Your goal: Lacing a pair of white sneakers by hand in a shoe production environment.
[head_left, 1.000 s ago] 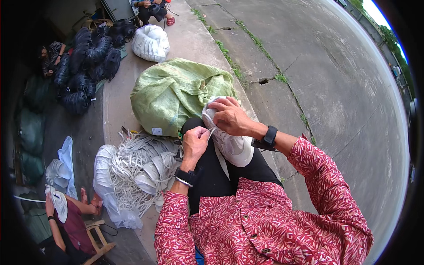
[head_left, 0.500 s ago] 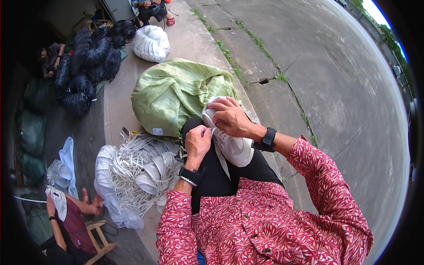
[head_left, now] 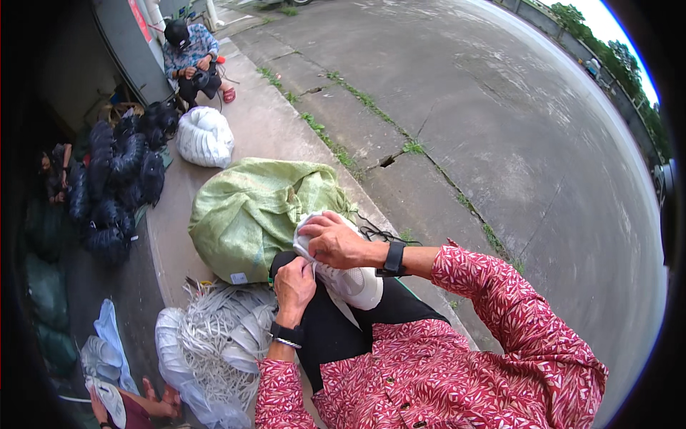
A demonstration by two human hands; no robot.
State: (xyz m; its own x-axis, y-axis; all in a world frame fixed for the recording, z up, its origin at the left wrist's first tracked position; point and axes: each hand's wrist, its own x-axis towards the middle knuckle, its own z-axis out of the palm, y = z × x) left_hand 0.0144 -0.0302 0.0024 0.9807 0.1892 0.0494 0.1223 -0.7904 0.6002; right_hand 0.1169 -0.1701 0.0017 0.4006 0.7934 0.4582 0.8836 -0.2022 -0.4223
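white shoe: near frame centre, we have the shoe (head_left: 357, 287) on our dark trousers (head_left: 330, 350), toe to lower right.
long axis: runs upper left to lower right, opening end toward the green sack (head_left: 246, 214); we can't tell if they touch.
left hand: our left hand (head_left: 294, 287) is at the shoe's left edge, thumb and fingertips pinching what looks like a thin white lace (head_left: 313, 267).
right hand: our right hand (head_left: 341, 244) lies across the shoe's upper end, fingers bent over it; we can't tell what the tips grip.
key relation: shoe lies right of our left hand and under our right; right is nearer, left works from the side.
strip pile: white strips (head_left: 207, 336) sit left of our left forearm, lower left of frame.
upper left: white bundle (head_left: 205, 138), black bundles (head_left: 128, 157), and a seated co-worker (head_left: 189, 57) with a dark thing in hand.
lower left edge: we see another white shoe-like piece (head_left: 109, 400) by someone's hand.
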